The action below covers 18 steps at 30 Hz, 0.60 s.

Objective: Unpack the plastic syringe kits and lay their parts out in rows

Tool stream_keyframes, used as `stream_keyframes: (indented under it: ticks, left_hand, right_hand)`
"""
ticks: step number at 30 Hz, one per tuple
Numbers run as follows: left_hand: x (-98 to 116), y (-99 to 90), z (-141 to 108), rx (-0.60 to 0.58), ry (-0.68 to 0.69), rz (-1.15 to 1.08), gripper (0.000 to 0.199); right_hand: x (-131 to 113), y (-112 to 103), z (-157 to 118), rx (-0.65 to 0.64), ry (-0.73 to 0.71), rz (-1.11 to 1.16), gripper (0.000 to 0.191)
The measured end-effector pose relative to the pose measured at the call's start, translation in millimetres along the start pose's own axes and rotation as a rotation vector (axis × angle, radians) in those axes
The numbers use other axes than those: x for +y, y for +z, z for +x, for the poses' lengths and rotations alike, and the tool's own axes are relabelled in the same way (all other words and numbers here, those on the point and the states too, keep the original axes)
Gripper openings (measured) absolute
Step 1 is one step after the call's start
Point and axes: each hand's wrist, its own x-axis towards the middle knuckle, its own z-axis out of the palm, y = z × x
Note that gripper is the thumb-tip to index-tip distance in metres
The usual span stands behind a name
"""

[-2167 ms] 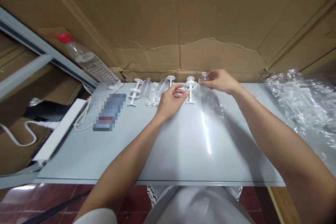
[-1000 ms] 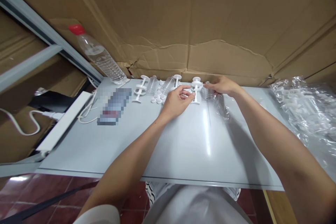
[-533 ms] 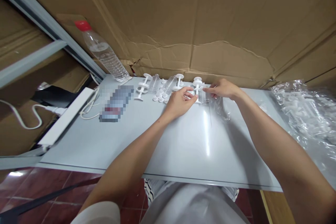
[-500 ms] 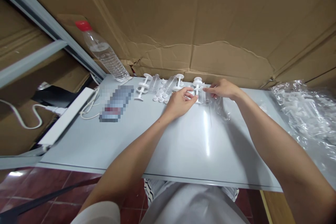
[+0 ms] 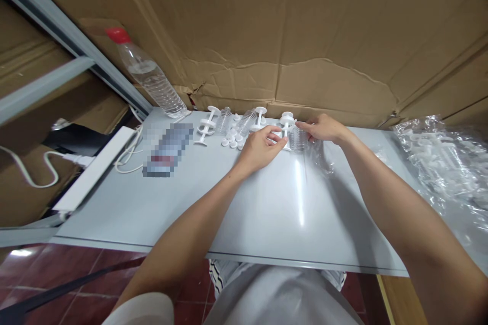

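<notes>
A large water bottle [image 5: 154,84] with a red cap [image 5: 118,35] is at the far left corner of the table [image 5: 263,218]. A white power strip [image 5: 97,167] runs along the left edge, a white cord [image 5: 122,166] looped just beside it — and, in from that edge, a flat dark item [image 5: 168,150] is pixelated, perhaps a phone. Brown cardboard [image 5: 236,20] rises behind the back edge. Grey metal framing [image 5: 48,20] slants up past the left edge; red floor tiles [image 5: 72,279] show below the front edge — glossy, with pale seams.
</notes>
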Motion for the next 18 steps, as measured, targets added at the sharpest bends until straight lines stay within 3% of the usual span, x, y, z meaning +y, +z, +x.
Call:
stream_keyframes:
  ticks: [10,18]
  left_hand:
    - [12,2.1,-9,-0.026,0.021,0.016,0.030]
    - [23,39.9,-33,-0.259,0.104,0.112,0.029]
  right_hand:
    - [-3,-3,-2,0.003,0.013,-0.081,0.059]
    - [0,-4,-2,0.049,0.037,-0.171,0.062]
